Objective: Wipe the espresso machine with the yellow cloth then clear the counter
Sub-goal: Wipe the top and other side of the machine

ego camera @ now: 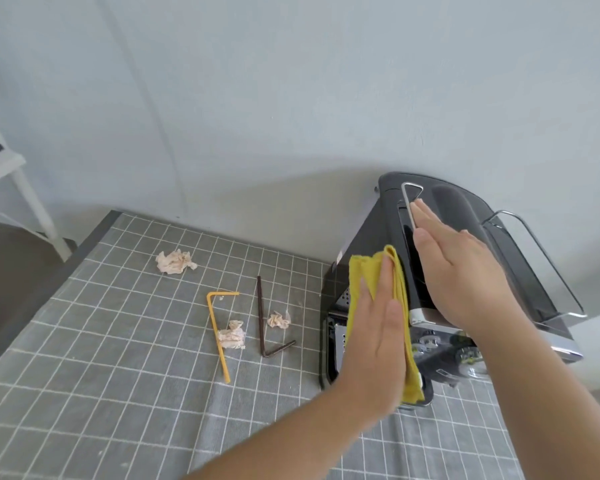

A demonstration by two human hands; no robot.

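Currently the flat left hand presses the yellow cloth against the espresso machine, flat right hand bracing atop; overpushing might slide it.

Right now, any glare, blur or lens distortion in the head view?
Head view: soft, even light; shadow on the wall behind the espresso machine; glare on its chrome trim; wide-angle bending of the tablecloth grid; left hand, right hand and yellow cloth sharp.
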